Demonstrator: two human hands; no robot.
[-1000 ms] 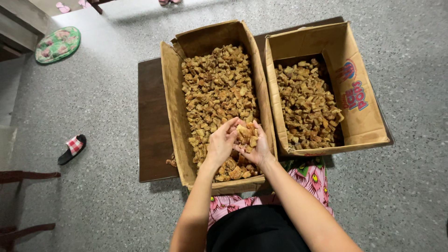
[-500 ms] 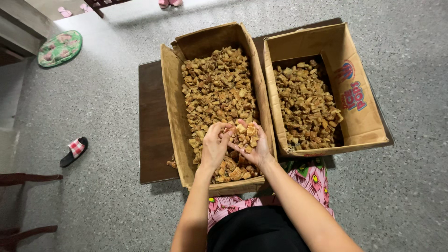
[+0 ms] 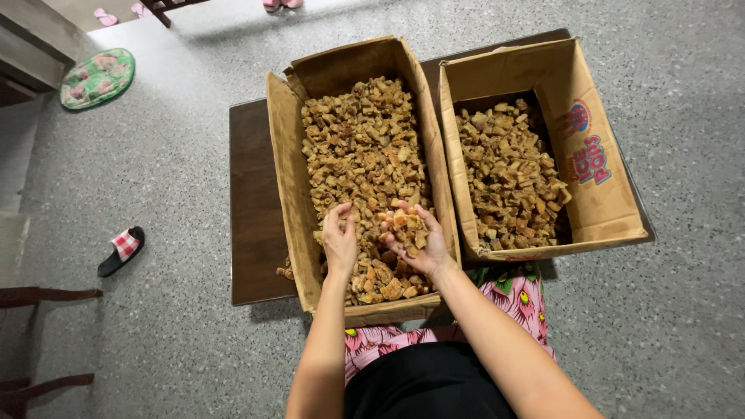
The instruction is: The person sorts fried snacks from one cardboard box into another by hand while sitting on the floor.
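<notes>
Since a second ago, both hands have drawn back a little toward me and apart, and the right one has turned palm up.

Head view, looking straight down: my right hand is cupped open with a small heap of golden-brown fried pieces lying in the palm, fingers curled loosely under them, not clenched. My left hand sits just beside it, palm down, fingers bent with their tips touching the pile; it grips nothing I can make out. Both hands hover over the near end of the left cardboard box, whose long side runs away from me. The right cardboard box, also holding pieces, lies alongside, nearer my right hand. Both boxes rest on a dark low table.
</notes>
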